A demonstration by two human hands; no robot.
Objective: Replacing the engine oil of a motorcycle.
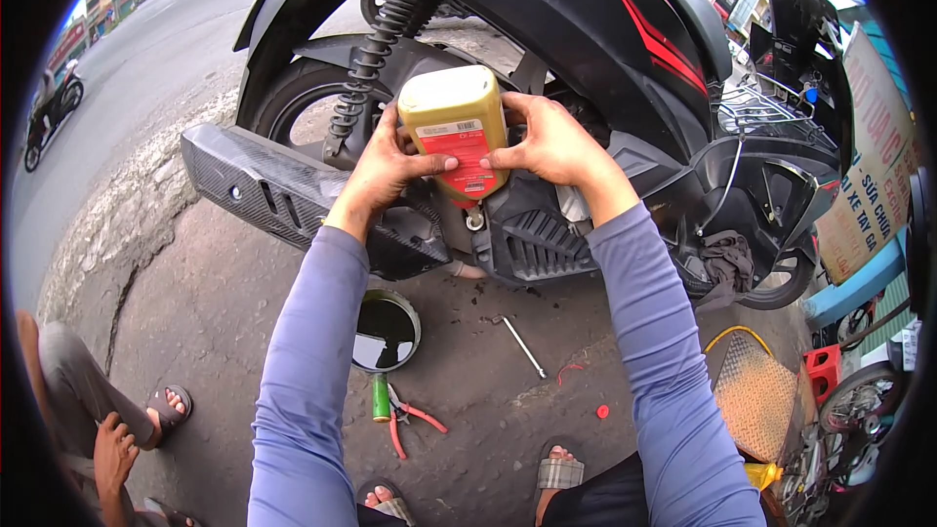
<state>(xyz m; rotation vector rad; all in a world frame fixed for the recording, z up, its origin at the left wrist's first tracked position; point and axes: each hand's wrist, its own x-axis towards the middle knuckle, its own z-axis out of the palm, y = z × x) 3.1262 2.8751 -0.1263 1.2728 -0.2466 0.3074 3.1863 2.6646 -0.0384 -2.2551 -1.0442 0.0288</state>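
Observation:
Both my hands grip a gold oil bottle (478, 151) with a red label, held bottom-up against the side of a black scooter (547, 0). My left hand (390, 171) wraps its left side and my right hand (551, 141) its right side, both thumbs lying on the label. The bottle's lower end points down at the engine, just above a small round metal part (474, 219); its mouth is hidden. Close by are the coil spring shock absorber (369, 63) and the carbon-patterned exhaust cover (259, 181).
Below the engine stands a round pan of dark liquid (387, 332). A green can (380, 398), red-handled pliers (402, 420), a metal wrench (522, 346) and a red cap (602, 412) lie on the ground. Another person's leg (83, 381) is at left; a second scooter (761, 185) stands right.

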